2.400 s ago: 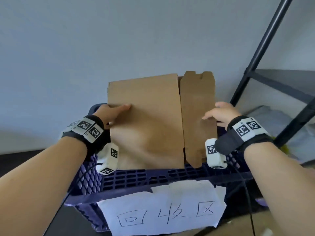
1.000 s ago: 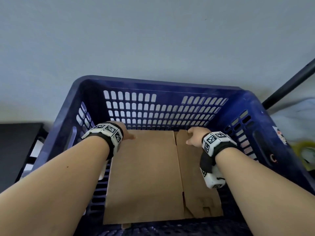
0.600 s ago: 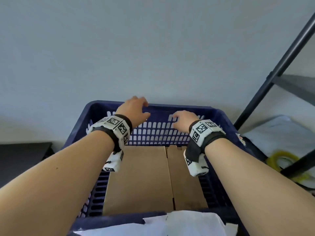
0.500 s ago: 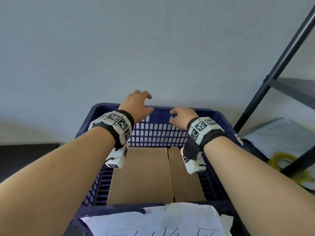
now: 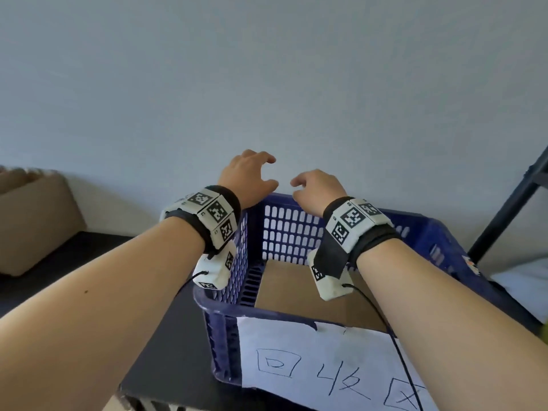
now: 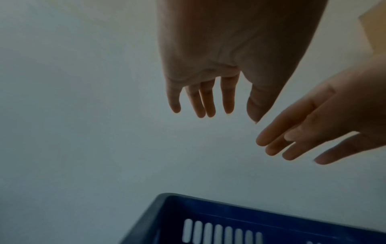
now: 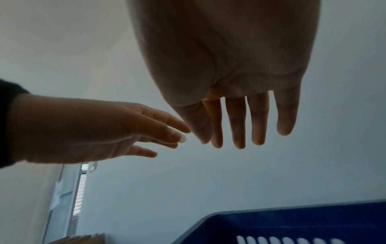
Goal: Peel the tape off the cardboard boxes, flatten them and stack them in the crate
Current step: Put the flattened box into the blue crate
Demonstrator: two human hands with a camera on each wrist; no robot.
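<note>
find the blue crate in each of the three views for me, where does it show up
Head: the blue crate fills the lower centre and right, flattened cardboard inside, a paper sign on its near wall.
Left wrist: only its slotted corner shows, bottom centre to right.
Right wrist: its rim and slots sit in the bottom right corner.
Shared landmark: the row of white-lit slots in the crate wall.

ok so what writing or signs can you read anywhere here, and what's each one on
"回收区", handwritten, the last character cut off by the frame edge: on the white paper sheet stuck to the front of the blue crate.
Small sticker on the crate's right rim: too blurred to read.
Black-and-white square code markers, no words: on the wrist bands.
The flattened cardboard in the crate shows no print.
</note>
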